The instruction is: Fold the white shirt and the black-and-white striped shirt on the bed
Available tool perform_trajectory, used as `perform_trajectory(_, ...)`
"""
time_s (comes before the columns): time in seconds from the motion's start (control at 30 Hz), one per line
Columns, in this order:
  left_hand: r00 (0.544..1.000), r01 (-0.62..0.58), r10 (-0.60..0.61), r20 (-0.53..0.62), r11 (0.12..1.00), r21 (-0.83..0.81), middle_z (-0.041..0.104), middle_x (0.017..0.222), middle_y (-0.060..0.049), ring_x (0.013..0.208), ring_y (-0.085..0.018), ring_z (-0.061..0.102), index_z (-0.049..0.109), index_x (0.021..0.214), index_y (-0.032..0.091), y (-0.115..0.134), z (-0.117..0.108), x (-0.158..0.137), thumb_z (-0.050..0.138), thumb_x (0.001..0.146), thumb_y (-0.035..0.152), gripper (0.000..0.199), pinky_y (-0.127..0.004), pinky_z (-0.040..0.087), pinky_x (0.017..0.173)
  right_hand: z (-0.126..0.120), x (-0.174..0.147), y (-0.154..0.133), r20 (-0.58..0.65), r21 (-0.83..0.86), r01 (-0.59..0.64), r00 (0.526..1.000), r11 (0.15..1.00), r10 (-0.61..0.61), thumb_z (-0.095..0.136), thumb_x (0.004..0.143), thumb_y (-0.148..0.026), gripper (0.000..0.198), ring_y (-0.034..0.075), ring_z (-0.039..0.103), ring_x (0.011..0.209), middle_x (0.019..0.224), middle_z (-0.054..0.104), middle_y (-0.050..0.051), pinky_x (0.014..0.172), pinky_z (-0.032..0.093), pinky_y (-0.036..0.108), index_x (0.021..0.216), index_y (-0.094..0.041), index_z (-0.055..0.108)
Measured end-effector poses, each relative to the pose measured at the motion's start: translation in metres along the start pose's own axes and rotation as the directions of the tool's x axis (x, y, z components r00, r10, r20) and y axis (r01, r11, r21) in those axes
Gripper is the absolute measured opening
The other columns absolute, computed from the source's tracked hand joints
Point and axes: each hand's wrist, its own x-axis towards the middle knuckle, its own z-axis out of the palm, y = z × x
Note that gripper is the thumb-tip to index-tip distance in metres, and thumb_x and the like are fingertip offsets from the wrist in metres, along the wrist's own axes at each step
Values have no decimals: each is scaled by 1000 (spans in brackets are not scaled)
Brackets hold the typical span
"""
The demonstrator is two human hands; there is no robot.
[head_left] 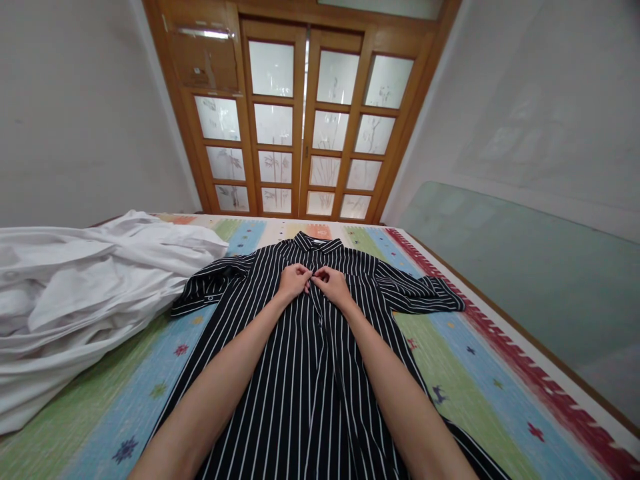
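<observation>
A black shirt with white stripes (280, 373) lies face up with its collar (317, 244) at the far end and its sleeves spread to both sides. My left hand (295, 279) and my right hand (331, 283) meet at the front opening, a little below the collar. Both pinch the fabric of the placket between thumb and fingers, with the fingertips almost touching. Any button between them is too small to make out. Lower down, the front edges lie loosely over each other.
The shirt rests on a colourful striped bed cover (465, 373). Crumpled white cloth (100, 287) is heaped at the left, close to the shirt's sleeve. A pale green panel (520, 267) stands along the right wall. Wooden doors with glass panes (303, 127) are beyond the far edge.
</observation>
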Motion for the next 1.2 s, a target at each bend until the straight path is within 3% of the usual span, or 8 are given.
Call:
perform_trajectory(0.33, 998, -64, 64, 13, 997, 37, 54, 45, 6, 36, -8, 51, 55, 68, 15, -1, -1, -1, 61, 80, 12, 14, -17, 40, 40, 2, 4, 5, -25, -11, -52, 998, 999, 52, 53, 81, -24, 20, 17, 63, 68, 69, 69, 2, 70, 47, 28, 68, -20, 66)
perform_trajectory(0.43, 996, -84, 85, -3, 995, 45, 55, 49, 6, 40, -9, 53, 55, 69, 16, -1, -1, 0, 64, 79, 12, 14, -18, 41, 44, 3, 4, 4, -41, -11, -49, 998, 999, 49, 51, 83, -26, 18, 17, 62, 68, 71, 68, 3, 70, 47, 29, 74, -19, 65)
perform_trajectory(0.53, 995, -95, 96, -31, 994, 51, 57, 57, 5, 46, -9, 56, 54, 74, 16, -2, 0, 0, 63, 79, 10, 11, -18, 43, 46, 2, 2, 3, -50, -5, -30, 998, 1000, 30, 50, 82, -24, 16, 17, 61, 69, 76, 68, 3, 70, 47, 28, 82, -18, 65)
perform_trajectory(0.67, 993, -99, 102, -61, 993, 59, 62, 69, 3, 53, -9, 60, 52, 86, 17, -3, 1, 1, 61, 77, 6, 17, -17, 46, 50, 1, 0, 1, -30, -5, 4, 1000, 1000, -4, 54, 77, -21, 12, 16, 60, 68, 77, 68, 1, 69, 47, 27, 78, -20, 66)
perform_trajectory(0.8, 986, -129, 137, -92, 988, 87, 62, 73, 2, 65, -10, 64, 51, 84, 18, -4, 1, 1, 61, 75, 3, 20, -18, 48, 60, 0, -1, 0, -8, -24, 53, 999, 998, -53, 57, 73, -17, 18, 14, 55, 61, 76, 65, 1, 66, 46, 26, 86, -19, 69)
perform_trajectory(1.2, 972, -199, 222, -81, 954, 223, 64, 76, 0, 71, -15, 66, 51, 84, 18, -4, 1, -2, 62, 75, 7, 19, -24, 51, 69, 2, -1, 3, 21, -175, 121, 993, 977, -119, 53, 86, -21, 14, 16, 58, 72, 85, 66, 5, 75, 45, 30, 85, -18, 67)
